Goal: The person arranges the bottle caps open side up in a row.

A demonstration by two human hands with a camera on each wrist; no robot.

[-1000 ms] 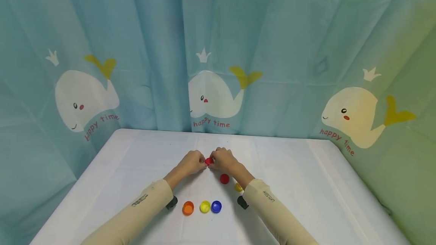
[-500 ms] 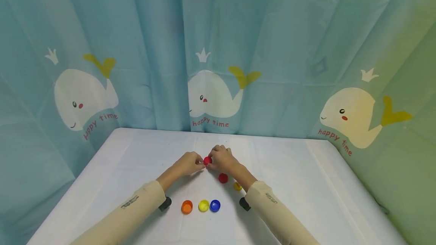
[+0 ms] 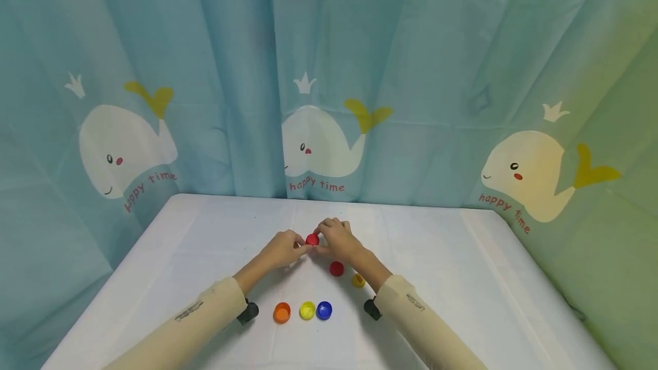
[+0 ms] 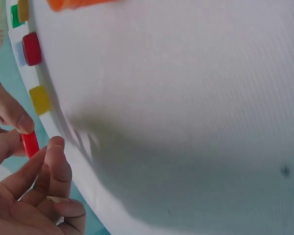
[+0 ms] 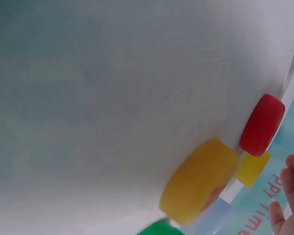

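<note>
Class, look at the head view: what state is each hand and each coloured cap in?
Left hand: pinching
Right hand: pinching
Raised red cap: pinched between them
Other red cap: flat, upward face unclear
Golden yellow cap: marked face up
Orange cap: hollow side up
Pale yellow cap: hollow side up
Blue cap: hollow side up
</note>
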